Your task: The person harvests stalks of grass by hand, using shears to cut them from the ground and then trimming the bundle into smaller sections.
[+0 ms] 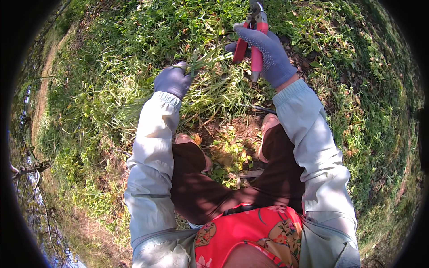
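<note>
My left hand [173, 80], in a grey-purple knit glove, is closed around a bunch of long green grass blades [204, 63]. The blades stick out to the right, towards my other hand. In my gloved right hand [273, 55] I hold pruning shears [257, 63] with red-pink handles. Their metal head points away from me, near the top of the view, where its tip is cut off. The two handles stand apart. Beneath and between my hands lies a loose heap of flattened grass stalks [224, 92].
Low weeds [134, 37] and leafy plants surround me. Between my pink shoes [268, 125] lie bare soil and yellowing leaves [234, 147]. A dark thin rod or hose [263, 109] crosses near the right shoe. Branches [32, 169] stand at the far left, beside a dry path [43, 97].
</note>
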`<move>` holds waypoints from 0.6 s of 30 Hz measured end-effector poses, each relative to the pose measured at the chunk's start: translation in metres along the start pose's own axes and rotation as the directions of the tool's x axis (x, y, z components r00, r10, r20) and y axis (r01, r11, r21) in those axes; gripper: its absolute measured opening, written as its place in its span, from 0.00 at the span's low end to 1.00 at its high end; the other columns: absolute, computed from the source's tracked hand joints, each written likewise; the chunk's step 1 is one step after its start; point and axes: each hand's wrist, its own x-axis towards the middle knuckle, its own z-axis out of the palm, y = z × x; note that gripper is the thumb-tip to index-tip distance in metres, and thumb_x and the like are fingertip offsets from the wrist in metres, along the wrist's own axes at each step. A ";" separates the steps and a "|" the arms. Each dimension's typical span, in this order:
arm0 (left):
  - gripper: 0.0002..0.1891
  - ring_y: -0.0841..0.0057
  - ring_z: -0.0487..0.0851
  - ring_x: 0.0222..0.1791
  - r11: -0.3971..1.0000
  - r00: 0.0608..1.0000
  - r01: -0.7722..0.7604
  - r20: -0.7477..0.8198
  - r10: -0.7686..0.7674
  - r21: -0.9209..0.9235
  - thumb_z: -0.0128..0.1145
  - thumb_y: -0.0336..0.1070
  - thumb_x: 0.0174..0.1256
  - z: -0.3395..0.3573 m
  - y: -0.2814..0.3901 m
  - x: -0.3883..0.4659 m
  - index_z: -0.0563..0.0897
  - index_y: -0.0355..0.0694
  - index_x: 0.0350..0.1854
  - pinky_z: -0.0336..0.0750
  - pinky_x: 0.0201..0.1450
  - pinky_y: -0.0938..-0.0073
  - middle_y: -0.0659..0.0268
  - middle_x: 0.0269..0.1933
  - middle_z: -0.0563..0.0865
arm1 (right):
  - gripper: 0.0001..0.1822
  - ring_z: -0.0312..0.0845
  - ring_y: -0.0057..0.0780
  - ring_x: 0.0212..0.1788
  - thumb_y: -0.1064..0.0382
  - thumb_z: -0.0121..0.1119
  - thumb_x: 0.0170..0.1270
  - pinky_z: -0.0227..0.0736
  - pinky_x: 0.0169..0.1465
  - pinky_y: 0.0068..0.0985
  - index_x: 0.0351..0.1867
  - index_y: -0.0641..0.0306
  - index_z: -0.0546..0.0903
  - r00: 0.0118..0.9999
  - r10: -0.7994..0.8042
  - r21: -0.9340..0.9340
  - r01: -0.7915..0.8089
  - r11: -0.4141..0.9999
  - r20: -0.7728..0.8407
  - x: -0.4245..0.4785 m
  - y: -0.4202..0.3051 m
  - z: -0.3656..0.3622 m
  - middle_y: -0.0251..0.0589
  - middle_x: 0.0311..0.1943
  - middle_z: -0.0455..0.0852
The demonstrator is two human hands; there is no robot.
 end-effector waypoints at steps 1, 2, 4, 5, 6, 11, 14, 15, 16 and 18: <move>0.20 0.53 0.83 0.40 1.000 1.000 0.003 -0.007 -0.003 0.020 0.54 0.56 0.63 -0.003 0.005 -0.005 0.81 0.59 0.55 0.74 0.44 0.59 0.52 0.39 0.86 | 0.27 0.85 0.37 0.40 0.52 0.65 0.58 0.80 0.47 0.30 0.52 0.69 0.75 0.999 0.000 0.039 -0.002 0.999 0.046 0.000 0.001 0.006 0.42 0.43 0.81; 0.20 0.53 0.83 0.41 1.000 1.000 -0.016 -0.006 0.016 0.021 0.54 0.57 0.63 0.003 0.013 -0.004 0.81 0.59 0.55 0.74 0.44 0.59 0.52 0.40 0.86 | 0.24 0.85 0.39 0.41 0.54 0.63 0.60 0.80 0.47 0.32 0.52 0.69 0.74 0.997 0.001 0.017 -0.002 1.000 0.078 0.000 0.004 0.003 0.44 0.45 0.82; 0.21 0.59 0.84 0.41 0.995 0.999 -0.045 -0.007 0.046 0.090 0.55 0.59 0.63 0.010 0.018 0.000 0.82 0.57 0.54 0.74 0.45 0.63 0.56 0.41 0.87 | 0.26 0.85 0.35 0.40 0.53 0.67 0.56 0.78 0.45 0.29 0.48 0.71 0.76 0.992 0.017 0.068 -0.026 0.997 0.127 0.001 0.002 0.009 0.43 0.40 0.82; 0.22 0.61 0.84 0.40 1.000 1.000 -0.027 0.009 0.027 -0.012 0.56 0.59 0.62 0.012 0.014 0.001 0.82 0.55 0.53 0.74 0.45 0.64 0.57 0.40 0.87 | 0.26 0.84 0.34 0.39 0.53 0.69 0.54 0.77 0.43 0.28 0.47 0.71 0.76 0.987 0.021 0.103 -0.038 0.994 0.161 0.001 0.000 0.014 0.43 0.38 0.81; 0.22 0.64 0.84 0.39 0.993 1.000 -0.008 0.026 0.011 -0.114 0.57 0.59 0.62 0.012 0.009 0.003 0.83 0.53 0.53 0.74 0.45 0.66 0.59 0.40 0.87 | 0.26 0.84 0.35 0.39 0.53 0.68 0.55 0.78 0.44 0.29 0.47 0.71 0.77 0.991 -0.014 0.087 0.002 0.996 0.132 0.002 0.003 0.016 0.44 0.38 0.82; 0.24 0.62 0.82 0.30 0.858 0.995 -0.097 -0.057 0.079 -0.505 0.61 0.59 0.61 0.025 -0.048 0.038 0.84 0.46 0.50 0.73 0.37 0.65 0.55 0.31 0.86 | 0.21 0.85 0.45 0.41 0.54 0.62 0.60 0.81 0.49 0.39 0.46 0.71 0.76 1.000 0.001 0.314 -0.008 0.949 0.023 0.008 -0.007 -0.011 0.47 0.38 0.83; 0.26 0.74 0.78 0.25 0.732 0.995 -0.102 -0.086 0.060 -0.674 0.65 0.58 0.58 0.018 -0.037 0.033 0.83 0.42 0.50 0.70 0.31 0.72 0.63 0.27 0.85 | 0.18 0.84 0.48 0.41 0.57 0.61 0.62 0.81 0.50 0.42 0.44 0.71 0.76 0.999 0.039 0.436 -0.039 0.899 0.010 0.012 0.004 -0.029 0.49 0.38 0.82; 0.26 0.78 0.77 0.25 0.657 0.994 -0.111 -0.090 0.066 -0.745 0.66 0.58 0.58 0.013 -0.033 0.030 0.83 0.42 0.50 0.69 0.30 0.74 0.65 0.26 0.84 | 0.18 0.84 0.49 0.41 0.57 0.61 0.62 0.81 0.50 0.42 0.44 0.71 0.75 0.998 0.057 0.477 -0.057 0.877 0.015 0.014 0.011 -0.026 0.50 0.38 0.82; 0.29 0.85 0.76 0.28 0.562 0.992 0.010 0.081 0.101 -0.827 0.69 0.56 0.55 -0.004 -0.017 0.019 0.82 0.38 0.52 0.69 0.31 0.80 0.70 0.30 0.84 | 0.18 0.84 0.50 0.41 0.58 0.61 0.62 0.81 0.50 0.43 0.43 0.71 0.75 0.997 0.074 0.510 -0.070 0.857 0.011 0.014 0.018 -0.026 0.50 0.38 0.81; 0.30 0.85 0.77 0.30 0.426 0.984 -0.058 0.021 0.179 -0.903 0.71 0.53 0.54 -0.008 -0.002 0.011 0.81 0.38 0.53 0.69 0.34 0.82 0.71 0.34 0.84 | 0.19 0.84 0.50 0.42 0.57 0.61 0.62 0.81 0.50 0.45 0.44 0.71 0.74 0.995 0.090 0.563 -0.091 0.822 0.029 0.012 0.027 -0.003 0.52 0.39 0.81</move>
